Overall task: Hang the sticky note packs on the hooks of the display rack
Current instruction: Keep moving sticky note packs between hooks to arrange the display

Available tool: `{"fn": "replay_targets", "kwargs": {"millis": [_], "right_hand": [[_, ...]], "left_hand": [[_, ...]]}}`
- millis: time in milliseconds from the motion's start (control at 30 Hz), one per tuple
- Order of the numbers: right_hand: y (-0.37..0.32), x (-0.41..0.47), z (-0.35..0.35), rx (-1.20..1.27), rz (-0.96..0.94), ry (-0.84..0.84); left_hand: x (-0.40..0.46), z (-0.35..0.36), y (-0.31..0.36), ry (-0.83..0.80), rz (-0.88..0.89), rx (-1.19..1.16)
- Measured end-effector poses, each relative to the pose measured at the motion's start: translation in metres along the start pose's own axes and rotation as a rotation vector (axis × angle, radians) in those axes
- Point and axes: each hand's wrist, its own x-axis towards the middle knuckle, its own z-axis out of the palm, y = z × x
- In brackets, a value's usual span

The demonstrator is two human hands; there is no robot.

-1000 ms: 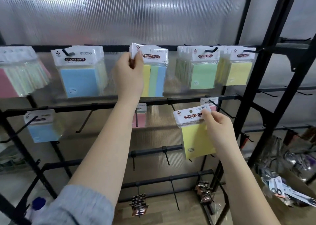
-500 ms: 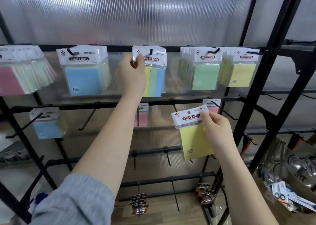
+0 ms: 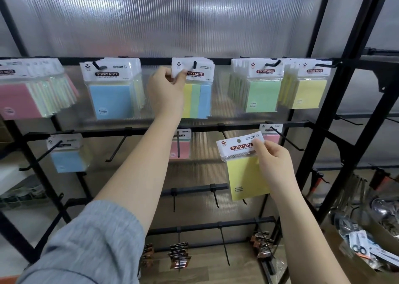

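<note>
Ribbed translucent panels are backing a black display rack [image 3: 259, 125]. Left hand [image 3: 166, 90] is pinching a striped pack [image 3: 197, 98] already threaded on a top-row hook [image 3: 195, 64]. Right hand [image 3: 273, 165] is pinching a yellow pack [image 3: 244, 169], hanging upright below and right of that hook.

The display rack [image 3: 248, 125] is showing matte black against a ribbed, frosted grey panel [image 3: 172, 20]. The striped sticky note pack [image 3: 197, 99] is glowing in yellow, green and blue bands under a white header. The pack in the right hand [image 3: 244, 176] is showing plain yellow, its label red. Neighbouring packs are showing pink [image 3: 19, 102], blue [image 3: 112, 100], green [image 3: 262, 95]. The sleeve [image 3: 90, 247] is reading heathered grey-blue.
</note>
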Motion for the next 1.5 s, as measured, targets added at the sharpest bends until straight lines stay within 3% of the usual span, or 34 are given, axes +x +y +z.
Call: {"fn": "replay_targets", "kwargs": {"millis": [300,633,1067,1500], "right_hand": [[-0.002,-0.004,0.000,0.020,-0.001,0.024],[0.003,-0.013,-0.006,0.073,0.030,0.109],[0.024,-0.034,-0.027,0.095,0.086,0.359],[0.037,0.017,-0.099,0.148,-0.086,0.444]], "left_hand": [[-0.036,-0.012,-0.018,-0.063,-0.089,0.078],[-0.087,-0.028,-0.053,-0.365,-0.319,0.204],[-0.098,-0.006,-0.055,-0.617,-0.220,0.238],[-0.114,0.063,-0.018,-0.617,-0.141,0.213]]}}
